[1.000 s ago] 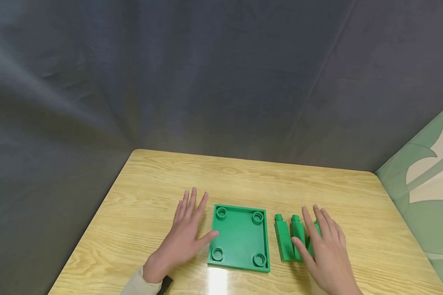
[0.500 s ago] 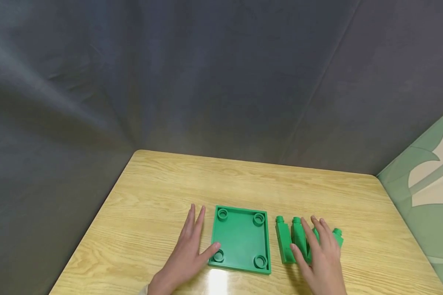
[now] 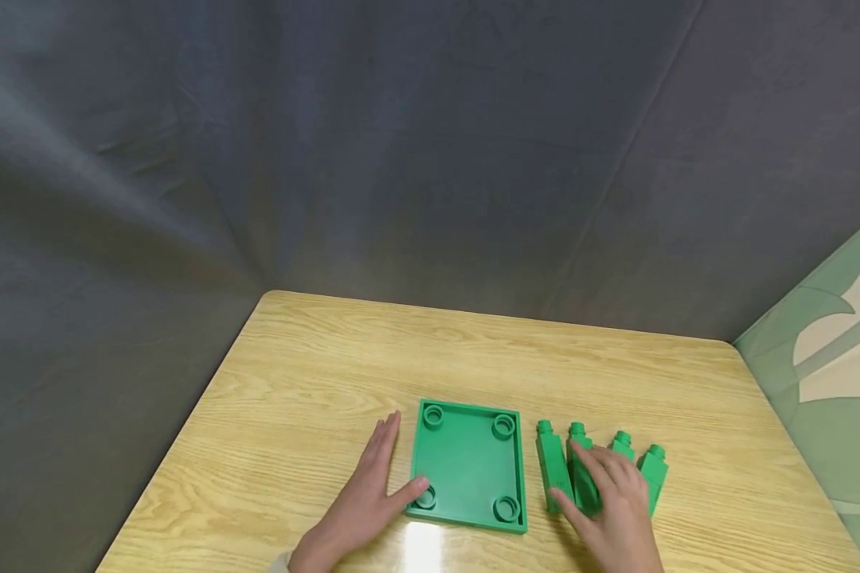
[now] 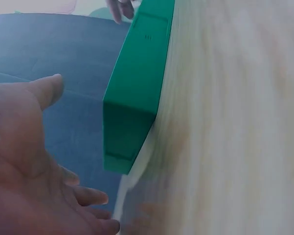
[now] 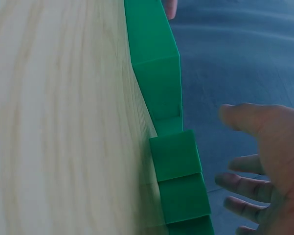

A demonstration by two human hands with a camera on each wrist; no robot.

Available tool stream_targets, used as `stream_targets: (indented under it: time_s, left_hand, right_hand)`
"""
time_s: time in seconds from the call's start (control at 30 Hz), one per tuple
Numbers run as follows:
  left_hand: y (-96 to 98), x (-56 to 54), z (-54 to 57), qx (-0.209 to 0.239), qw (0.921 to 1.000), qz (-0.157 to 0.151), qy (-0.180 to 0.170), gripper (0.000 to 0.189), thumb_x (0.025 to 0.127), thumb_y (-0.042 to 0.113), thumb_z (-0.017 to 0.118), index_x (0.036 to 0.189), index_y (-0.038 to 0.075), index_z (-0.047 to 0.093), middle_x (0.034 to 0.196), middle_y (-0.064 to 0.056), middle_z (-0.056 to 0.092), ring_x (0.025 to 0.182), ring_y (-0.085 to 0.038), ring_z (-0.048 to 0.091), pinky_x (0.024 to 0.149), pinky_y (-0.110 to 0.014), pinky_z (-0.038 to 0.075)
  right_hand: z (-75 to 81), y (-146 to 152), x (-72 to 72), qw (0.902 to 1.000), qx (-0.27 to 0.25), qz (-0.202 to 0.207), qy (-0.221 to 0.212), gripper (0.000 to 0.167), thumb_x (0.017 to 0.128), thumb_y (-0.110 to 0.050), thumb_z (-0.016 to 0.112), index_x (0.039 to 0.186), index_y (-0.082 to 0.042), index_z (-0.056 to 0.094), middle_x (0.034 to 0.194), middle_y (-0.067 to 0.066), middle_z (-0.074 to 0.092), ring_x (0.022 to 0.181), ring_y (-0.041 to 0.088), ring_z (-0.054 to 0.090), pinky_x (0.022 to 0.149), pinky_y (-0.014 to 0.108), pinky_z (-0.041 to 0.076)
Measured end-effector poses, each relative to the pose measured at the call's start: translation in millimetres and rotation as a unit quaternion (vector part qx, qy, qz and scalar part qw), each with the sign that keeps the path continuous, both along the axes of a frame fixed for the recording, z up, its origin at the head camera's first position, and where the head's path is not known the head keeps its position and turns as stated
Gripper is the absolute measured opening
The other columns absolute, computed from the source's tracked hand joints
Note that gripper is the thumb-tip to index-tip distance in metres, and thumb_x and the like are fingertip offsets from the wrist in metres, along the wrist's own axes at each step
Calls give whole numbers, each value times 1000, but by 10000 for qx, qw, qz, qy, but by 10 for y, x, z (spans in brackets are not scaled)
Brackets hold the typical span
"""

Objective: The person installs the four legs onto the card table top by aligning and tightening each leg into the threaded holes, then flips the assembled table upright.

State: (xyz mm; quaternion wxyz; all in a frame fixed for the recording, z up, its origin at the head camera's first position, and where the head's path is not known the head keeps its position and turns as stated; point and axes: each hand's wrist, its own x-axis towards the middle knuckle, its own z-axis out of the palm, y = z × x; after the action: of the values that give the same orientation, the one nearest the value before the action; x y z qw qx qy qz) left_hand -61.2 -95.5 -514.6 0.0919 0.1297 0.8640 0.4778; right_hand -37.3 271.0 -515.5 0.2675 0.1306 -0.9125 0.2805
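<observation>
A green square panel (image 3: 466, 465) lies flat on the near part of a wood-grain table (image 3: 315, 366), its raised rim and four round sockets (image 3: 504, 426) facing up, one socket at each corner. The left hand (image 3: 358, 505) is just beside its left edge, released and holding nothing: its fingers point to the far side, and its thumb reaches over the near left socket, with a gap between hand and panel visible in the left wrist view. To the right of the panel, four green square-sided posts with round ridged ends lie in a row, those ends towards the far side: a first post (image 3: 550, 458) nearest the panel, then a second post (image 3: 577, 434), a third post (image 3: 622, 442) and, farthest right, a fourth post (image 3: 654, 468). The right hand (image 3: 616, 509) hangs over the middle of the row, partly hiding the second and third posts; its fingers are spread and slightly bent, grasping nothing, and the right wrist view shows them apart from the green pieces. A light sleeve (image 3: 279, 563) shows at the left wrist. Beyond the table is a dark curtain (image 3: 430, 159).
</observation>
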Motion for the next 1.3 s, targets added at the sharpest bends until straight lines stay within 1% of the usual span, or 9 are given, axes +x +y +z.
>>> stream_targets:
  time_s: [0.13, 0.3, 0.37, 0.43, 0.6, 0.73, 0.87, 1.1, 1.3]
  left_hand:
    - [15, -3, -36, -27, 9997, -82, -222, 98, 110, 54, 66, 181, 17, 8, 186, -15, 12, 171, -45, 4, 127, -83, 20]
    - [20, 22, -61, -59, 9993, -39, -359, 99, 106, 58, 70, 181, 28, 13, 184, -22, 14, 168, -54, 6, 122, -89, 19]
    - [23, 36, -80, -48, 9995, -70, -299, 101, 103, 58, 75, 180, 31, 16, 184, -22, 15, 167, -56, 5, 123, -89, 17]
    - [28, 47, -99, -82, 9997, -127, -188, 103, 99, 59, 78, 180, 31, 19, 184, -19, 19, 168, -53, 5, 126, -86, 13]
    - [44, 52, -133, -227, 9993, -296, 72, 109, 94, 63, 82, 179, 25, 25, 183, -9, 28, 171, -44, 8, 134, -73, 3]
    - [43, 42, -129, -257, 9989, -363, 138, 114, 90, 64, 86, 178, 21, 27, 182, -8, 30, 171, -42, 10, 136, -70, 2]
    - [35, 43, -125, -262, 9987, -420, 132, 115, 90, 64, 86, 178, 19, 28, 182, -7, 31, 171, -41, 10, 136, -68, 2]
    - [28, 48, -139, -251, 9986, -437, 148, 115, 90, 63, 85, 178, 19, 27, 181, -6, 33, 171, -41, 11, 137, -65, 1]
    - [29, 33, -154, -231, 9984, -483, 200, 115, 90, 63, 86, 178, 17, 28, 181, -7, 34, 171, -40, 12, 137, -61, 0]
  right_hand:
    - [-28, 22, 4, 9998, 166, -50, -70, 76, 66, -19, 105, 135, -1, 77, 115, 13, 72, 118, 41, 56, 101, 70, 36]
    - [-61, 41, 4, 9988, 478, 86, -84, 70, 66, -28, 106, 127, -3, 82, 112, 9, 73, 114, 38, 56, 100, 75, 36]
    - [-69, 46, 4, 9980, 613, 142, -99, 69, 66, -31, 106, 125, -4, 83, 113, 9, 72, 113, 38, 57, 101, 78, 36]
    - [-70, 44, 1, 9974, 699, 163, -115, 69, 64, -30, 106, 124, -4, 84, 113, 9, 72, 114, 39, 57, 102, 80, 36]
    - [-67, 24, -8, 9966, 795, 133, -144, 66, 62, -25, 107, 121, -4, 85, 116, 9, 73, 116, 39, 57, 101, 79, 36]
    - [-68, 16, -8, 9964, 829, 127, -137, 64, 63, -26, 106, 119, -4, 86, 117, 9, 75, 119, 40, 57, 100, 77, 36]
    - [-79, 16, -3, 9954, 941, 132, -141, 61, 68, -34, 104, 120, -6, 86, 115, 7, 75, 120, 41, 57, 101, 78, 37]
    - [-88, 8, 7, 9926, 1192, 181, -118, 64, 75, -48, 100, 125, -10, 85, 112, 4, 75, 120, 41, 60, 110, 76, 35]
    - [-111, 28, 15, 9909, 1323, 236, 77, 71, 90, -70, 81, 127, -10, 84, 106, 5, 78, 120, 41, 61, 111, 77, 33]
